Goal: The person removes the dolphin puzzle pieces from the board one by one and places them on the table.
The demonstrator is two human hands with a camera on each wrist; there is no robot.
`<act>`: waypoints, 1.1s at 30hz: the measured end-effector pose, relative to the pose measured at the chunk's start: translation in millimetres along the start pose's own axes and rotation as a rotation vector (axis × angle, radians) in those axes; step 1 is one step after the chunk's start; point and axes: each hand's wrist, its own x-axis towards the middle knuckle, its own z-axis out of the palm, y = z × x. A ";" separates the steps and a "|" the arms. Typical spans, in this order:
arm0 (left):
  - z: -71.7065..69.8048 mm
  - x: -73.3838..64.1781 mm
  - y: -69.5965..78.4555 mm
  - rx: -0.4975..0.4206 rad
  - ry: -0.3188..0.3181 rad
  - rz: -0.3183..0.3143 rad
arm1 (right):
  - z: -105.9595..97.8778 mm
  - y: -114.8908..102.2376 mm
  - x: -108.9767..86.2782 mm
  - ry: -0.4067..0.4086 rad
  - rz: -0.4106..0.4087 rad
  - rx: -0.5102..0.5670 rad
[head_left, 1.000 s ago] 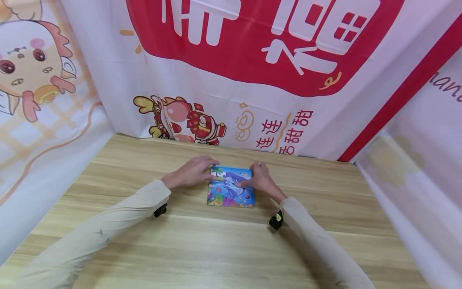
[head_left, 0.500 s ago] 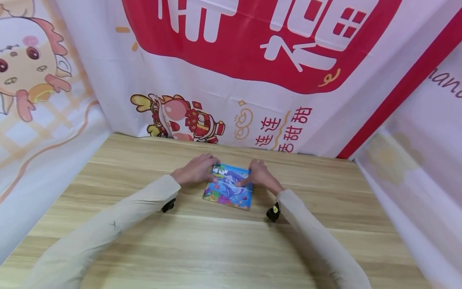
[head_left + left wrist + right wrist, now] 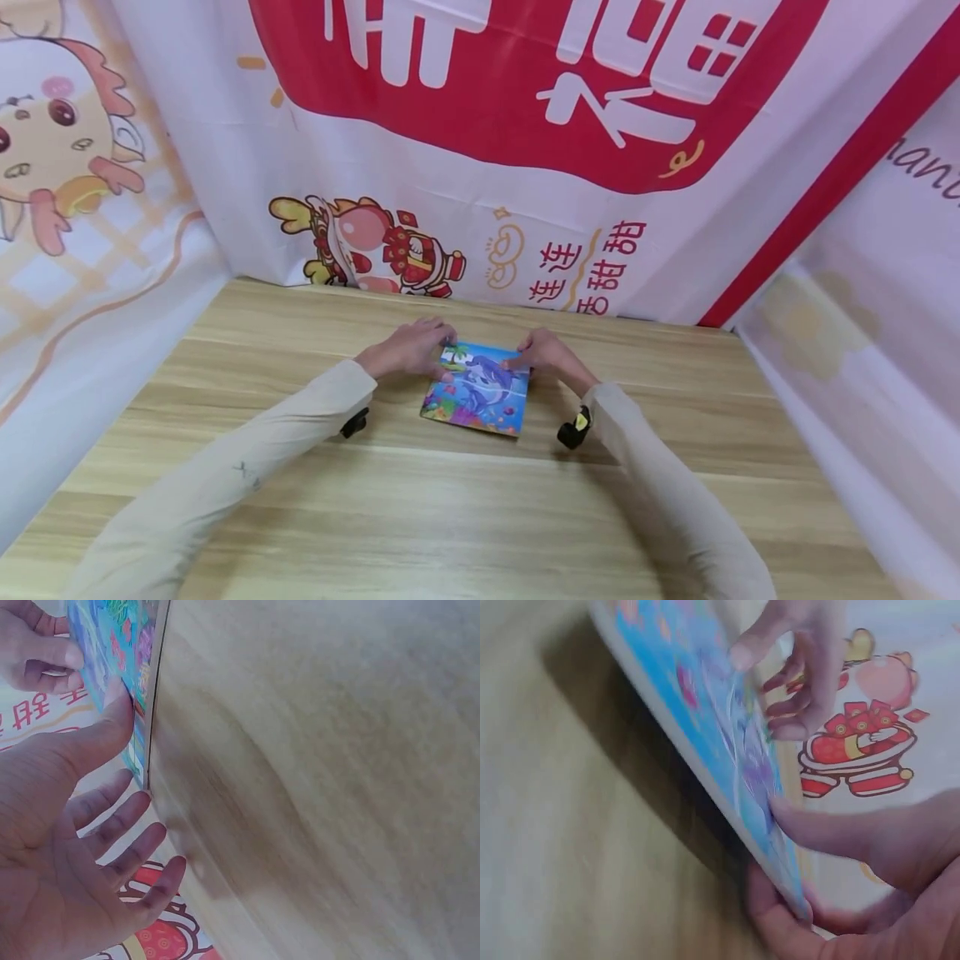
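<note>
A thin square board with a blue dolphin picture (image 3: 483, 392) lies between both hands, turned slightly on the wooden table. My left hand (image 3: 412, 347) holds its upper left part, thumb (image 3: 112, 712) against the picture and the other fingers beside the edge. At the upper right, my right hand (image 3: 551, 357) pinches the board, with the thumb (image 3: 832, 829) on the picture and a finger (image 3: 784, 930) behind the edge. In the right wrist view, the board's edge stands tilted above its shadow. Its underside is hidden.
The wooden table (image 3: 420, 517) extends in front of and around the board. A white and red printed cloth (image 3: 465, 142) hangs behind it, with more printed cloth at the left (image 3: 82, 275) and right (image 3: 862, 333).
The board has turned slightly clockwise, its lower right corner moving nearer. My right thumb has moved up toward the upper right corner. My left hand has shifted slightly right with its sleeve.
</note>
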 end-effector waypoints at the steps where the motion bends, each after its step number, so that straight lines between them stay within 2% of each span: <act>1: -0.7 -2.0 1.0 0.002 0.004 0.003 | -0.6 2.1 -2.7 0.010 0.005 0.086; 3: -0.7 -6.1 2.6 -0.007 0.017 -0.006 | -0.9 7.9 -9.0 0.026 0.014 0.277; 6: -0.7 -13.7 4.9 -0.018 0.040 -0.038 | 2.5 13.8 -18.6 0.027 0.076 0.545; 8: 0.6 -18.0 5.3 -0.021 0.047 -0.069 | 7.4 15.6 -24.2 0.003 0.105 0.652; 10: 1.1 -21.4 5.9 -0.015 0.049 -0.093 | 13.9 16.1 -28.2 -0.017 0.132 0.692; 14: 0.4 -21.8 7.6 -0.012 0.052 -0.092 | 21.5 16.0 -33.3 -0.008 0.118 0.634; 18: -2.5 -14.7 10.7 -0.035 0.062 -0.084 | 16.4 16.0 -31.9 0.016 0.095 0.562; 21: -2.5 -14.6 7.8 -0.078 0.094 -0.086 | 14.7 12.0 -24.1 0.010 0.061 0.467; 26: -3.5 -6.1 10.1 -0.118 0.144 -0.080 | 6.8 14.0 -12.9 0.047 0.012 0.288; 33: 0.8 -4.7 12.3 -0.182 0.174 -0.095 | 14.0 10.5 -11.3 0.057 0.019 0.209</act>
